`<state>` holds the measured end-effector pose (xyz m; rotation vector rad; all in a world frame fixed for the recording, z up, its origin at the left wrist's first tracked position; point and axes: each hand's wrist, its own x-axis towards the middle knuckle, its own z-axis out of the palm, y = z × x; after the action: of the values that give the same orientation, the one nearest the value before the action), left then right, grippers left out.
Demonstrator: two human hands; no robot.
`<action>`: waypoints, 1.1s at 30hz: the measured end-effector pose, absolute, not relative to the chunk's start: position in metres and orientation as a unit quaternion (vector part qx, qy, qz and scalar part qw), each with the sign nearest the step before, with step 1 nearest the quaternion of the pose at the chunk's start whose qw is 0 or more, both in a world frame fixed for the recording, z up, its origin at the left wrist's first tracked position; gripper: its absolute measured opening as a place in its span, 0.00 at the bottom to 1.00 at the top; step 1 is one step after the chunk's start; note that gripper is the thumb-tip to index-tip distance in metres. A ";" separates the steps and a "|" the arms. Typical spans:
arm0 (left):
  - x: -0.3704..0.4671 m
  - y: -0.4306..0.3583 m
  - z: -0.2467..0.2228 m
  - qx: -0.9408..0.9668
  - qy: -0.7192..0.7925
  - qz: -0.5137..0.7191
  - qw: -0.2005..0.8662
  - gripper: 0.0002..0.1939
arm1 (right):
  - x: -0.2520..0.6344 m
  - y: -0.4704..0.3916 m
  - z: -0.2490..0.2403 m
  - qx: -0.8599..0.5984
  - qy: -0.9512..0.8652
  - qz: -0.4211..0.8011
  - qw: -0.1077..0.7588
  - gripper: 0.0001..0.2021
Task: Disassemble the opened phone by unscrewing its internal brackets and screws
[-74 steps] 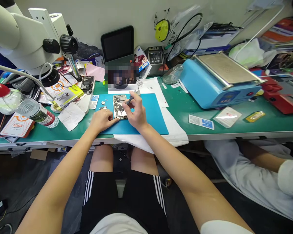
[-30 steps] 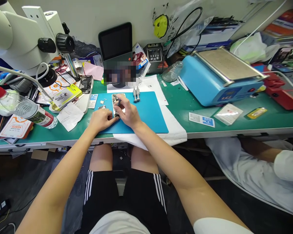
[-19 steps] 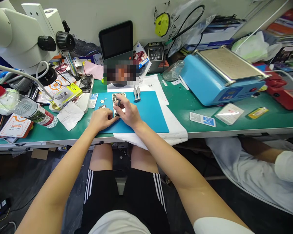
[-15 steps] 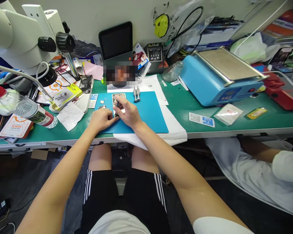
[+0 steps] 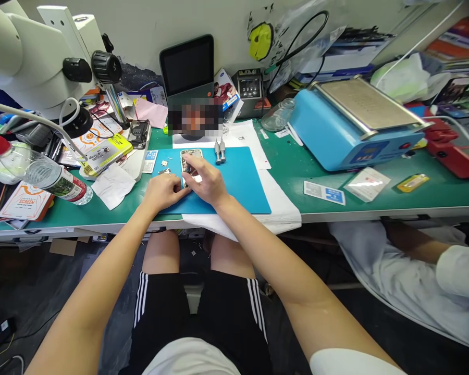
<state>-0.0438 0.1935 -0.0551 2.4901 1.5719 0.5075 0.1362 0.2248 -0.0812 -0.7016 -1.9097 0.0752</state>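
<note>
An opened phone with its inner parts exposed lies on the blue mat in front of me. My left hand rests at its lower left side, fingers curled and thumb against the edge. In my right hand is a small dark screwdriver, pinched upright between thumb and fingers over the phone. Its tip is too small to make out. Two grey screwdrivers lie side by side on the mat's far part. Small metal parts sit just beyond my left hand.
A microscope and a water bottle stand on the left. White paper sticks out under the mat. To the right are a blue machine with a flat metal top and a yellow packet. Another person's sleeve shows at far right.
The whole view has shifted very slightly. Both hands stay in the same place at the phone, with the screwdriver still held upright.
</note>
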 end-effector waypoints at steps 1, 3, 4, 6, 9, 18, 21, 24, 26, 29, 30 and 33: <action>-0.044 0.194 -0.055 0.831 0.525 0.168 0.077 0.22 | 0.137 0.225 -0.081 -0.296 -0.798 0.037 0.523 0.22; -0.044 0.194 -0.055 0.830 0.526 0.166 0.079 0.22 | 0.137 0.225 -0.082 -0.304 -0.797 0.046 0.520 0.21; -0.044 0.194 -0.055 0.830 0.526 0.166 0.079 0.22 | 0.138 0.225 -0.081 -0.309 -0.797 0.050 0.517 0.20; -0.043 0.194 -0.054 0.831 0.526 0.164 0.080 0.22 | 0.138 0.225 -0.081 -0.317 -0.795 0.054 0.514 0.20; -0.043 0.193 -0.053 0.831 0.525 0.162 0.080 0.21 | 0.137 0.224 -0.080 -0.320 -0.793 0.060 0.516 0.20; -0.042 0.192 -0.052 0.831 0.527 0.162 0.077 0.21 | 0.137 0.225 -0.081 -0.292 -0.784 0.057 0.544 0.21; -0.043 0.191 -0.053 0.830 0.529 0.162 0.074 0.21 | 0.137 0.225 -0.080 -0.287 -0.784 0.058 0.548 0.21; -0.044 0.190 -0.054 0.819 0.545 0.164 0.064 0.24 | 0.137 0.225 -0.081 -0.292 -0.788 0.070 0.538 0.20; -0.044 0.190 -0.054 0.810 0.559 0.166 0.057 0.26 | 0.137 0.225 -0.081 -0.297 -0.790 0.074 0.532 0.20; -0.044 0.190 -0.054 0.807 0.566 0.159 0.060 0.28 | 0.138 0.226 -0.080 -0.300 -0.792 0.068 0.527 0.20; -0.044 0.190 -0.054 0.807 0.565 0.155 0.064 0.28 | 0.138 0.226 -0.080 -0.297 -0.793 0.064 0.528 0.20; -0.043 0.191 -0.055 0.808 0.566 0.149 0.070 0.28 | 0.138 0.226 -0.078 -0.282 -0.795 0.048 0.536 0.21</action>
<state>-0.0430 0.1913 -0.0547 2.4302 1.7036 0.4474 0.1376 0.2257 -0.0776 -0.6707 -1.8920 0.1141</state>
